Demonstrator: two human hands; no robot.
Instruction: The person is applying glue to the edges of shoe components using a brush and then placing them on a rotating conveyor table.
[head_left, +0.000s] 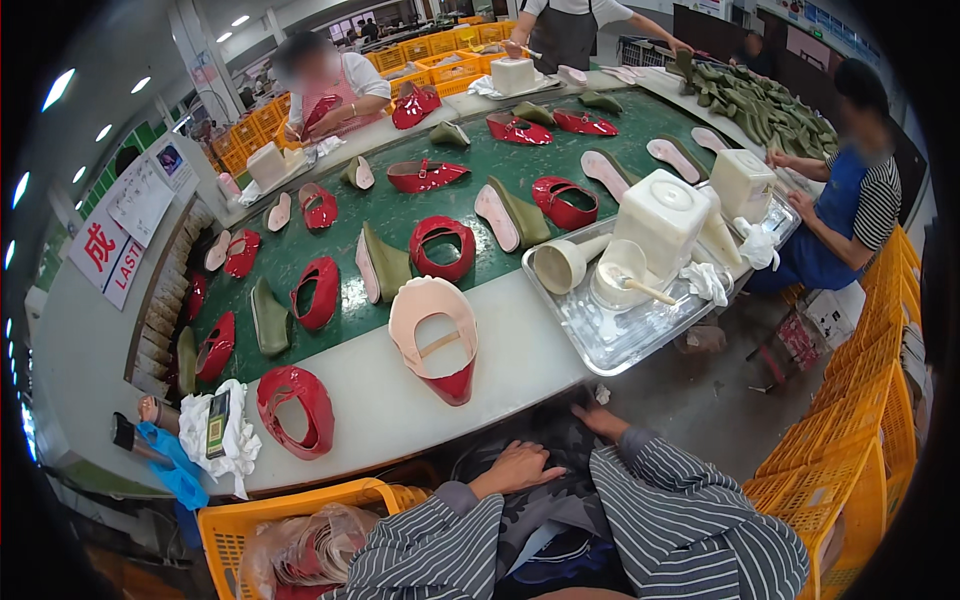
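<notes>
My left hand (518,468) lies on the dark camouflage-patterned cloth over my lap, its fingers stretched out and nothing in them. Close by, my right hand (600,422) rests at the other side of the lap, also with extended fingers and holding nothing. On the white bench edge (360,390) ahead stands a shoe upper with beige lining and a red toe (455,386). To its left sits a glossy red shoe upper (318,402). Beyond them, the green belt (330,232) carries red strapped shoe uppers (442,250) and olive-green wedge soles (385,262) with pale pink faces.
Right of the uppers, a metal tray (600,345) holds a white square container (660,225), cups and a brush. A yellow crate (225,545) with plastic-wrapped pieces stands by my left arm; yellow crates (850,440) line the right. Several people work around the belt.
</notes>
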